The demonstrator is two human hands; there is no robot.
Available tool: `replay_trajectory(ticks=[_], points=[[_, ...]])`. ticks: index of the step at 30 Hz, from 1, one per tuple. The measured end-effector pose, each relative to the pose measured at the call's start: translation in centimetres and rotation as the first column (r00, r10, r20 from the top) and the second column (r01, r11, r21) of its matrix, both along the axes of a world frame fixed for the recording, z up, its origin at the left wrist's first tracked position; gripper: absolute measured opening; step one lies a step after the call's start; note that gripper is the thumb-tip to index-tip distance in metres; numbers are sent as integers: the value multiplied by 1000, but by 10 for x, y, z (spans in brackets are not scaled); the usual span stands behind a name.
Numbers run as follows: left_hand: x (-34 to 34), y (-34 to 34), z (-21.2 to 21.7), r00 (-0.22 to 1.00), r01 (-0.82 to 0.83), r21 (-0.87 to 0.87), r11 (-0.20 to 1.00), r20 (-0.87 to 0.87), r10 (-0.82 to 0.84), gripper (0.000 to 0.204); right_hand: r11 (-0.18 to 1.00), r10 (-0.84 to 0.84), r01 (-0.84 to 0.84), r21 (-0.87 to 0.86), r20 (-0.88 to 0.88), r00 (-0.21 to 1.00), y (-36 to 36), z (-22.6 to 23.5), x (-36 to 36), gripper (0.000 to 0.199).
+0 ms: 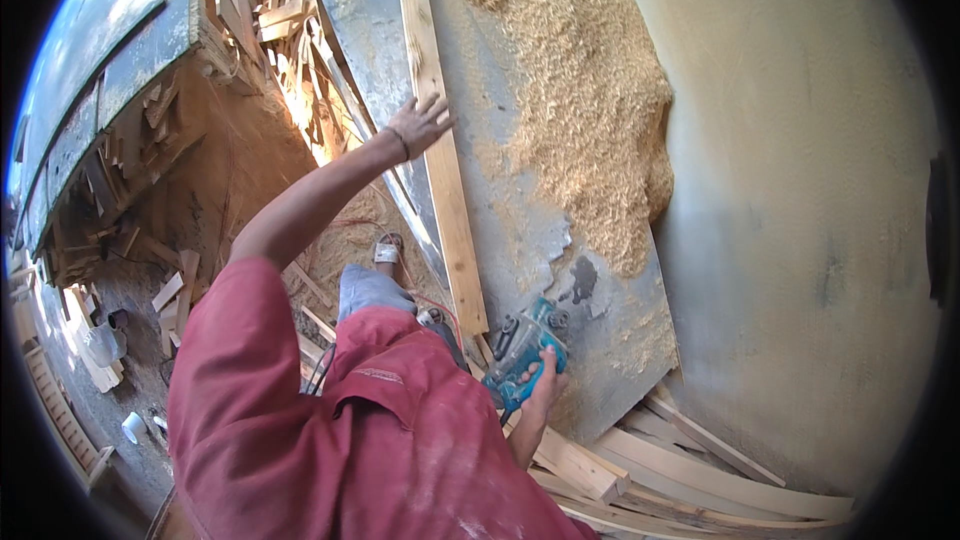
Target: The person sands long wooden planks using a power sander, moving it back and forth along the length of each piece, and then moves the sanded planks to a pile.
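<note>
Pale yellow-grey wall (800,190) fills the right side, bordering the long grey tabletop (482,80), whose near right corner points toward some loose boards (720,483). Along its right side spreads a thick heap of wood shavings (590,110), spilling thinly inward. A long, light wooden beam (452,210) lies lengthwise near the table's left edge, its squared near end stopping beside the person's red shirt (380,410).

The left arm reaches far forward, almost straight at the elbow, ending above the beam. Just right of the beam's near end, over the near part of the table, is a teal power planer (535,335); whether it rests there or is held up cannot be told. The right hand (543,395) is wrapped around its handle, close to the body. The left hand (420,127) has its fingers spread, palm toward the wood (contact is hard to judge from above).

Between beam and heap runs a strip of grey surface, tight at the far end and wider toward the planer. Left of the beam, only a narrow margin shows before the table's edge. Smallest is a dark wristband (398,143) on the left wrist.
</note>
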State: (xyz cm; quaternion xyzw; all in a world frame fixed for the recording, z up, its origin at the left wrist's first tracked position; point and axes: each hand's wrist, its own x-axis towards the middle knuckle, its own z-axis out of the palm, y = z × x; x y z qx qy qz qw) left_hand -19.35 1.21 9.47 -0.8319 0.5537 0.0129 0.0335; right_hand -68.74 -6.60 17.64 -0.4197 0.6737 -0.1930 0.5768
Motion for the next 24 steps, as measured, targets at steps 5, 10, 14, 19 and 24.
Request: replay_trajectory(ticks=[5, 10, 14, 19, 24], points=[[100, -37, -37, 998, 46, 209, 977, 21, -51, 67, 985, -173, 173, 1, 40, 984, 11, 10, 7, 38], [151, -57, -82, 940, 324, 373, 870, -21, -341, 50, 961, -275, 275, -33, -14, 961, 21, 23, 19, 35], [156, -71, -41, 834, 513, 351, 784, 15, -552, 68, 923, -384, 383, -25, -24, 923, 36, 18, 9, 35], [163, -50, -25, 771, 618, 62, 784, 147, -619, 66, 901, -428, 431, -51, 69, 901, 37, 8, -4, 35], [165, -36, 59, 808, 564, -204, 800, 337, -484, 62, 873, -482, 486, -37, 74, 873, 32, 31, 4, 39]])
